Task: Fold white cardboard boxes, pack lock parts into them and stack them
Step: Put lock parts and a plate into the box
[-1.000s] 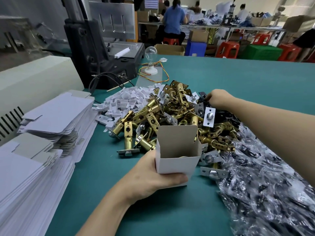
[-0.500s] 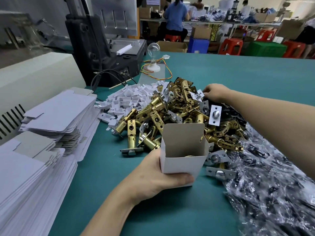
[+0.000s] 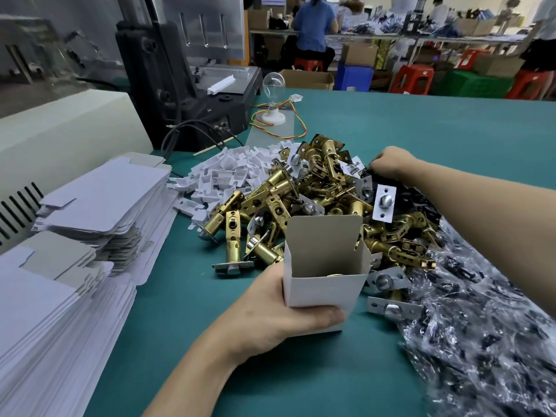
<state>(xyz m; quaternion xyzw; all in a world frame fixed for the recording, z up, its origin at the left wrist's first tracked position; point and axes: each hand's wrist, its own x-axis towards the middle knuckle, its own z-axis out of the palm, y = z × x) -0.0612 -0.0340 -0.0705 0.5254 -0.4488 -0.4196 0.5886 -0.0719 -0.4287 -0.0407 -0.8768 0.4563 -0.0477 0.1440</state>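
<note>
Factory packing floor was indicated by heaped brass latches [image 3: 316, 200], stacked flat cartons [image 3: 99, 200], a press machine [image 3: 180, 73], seated workers [image 3: 313, 28] behind.

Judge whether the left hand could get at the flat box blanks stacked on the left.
Probably reach, yes: only teal table lies between the left hand and the flat box blanks. But that hand grips the folded white box, so taking one looks unlikely until it lets go.
</note>
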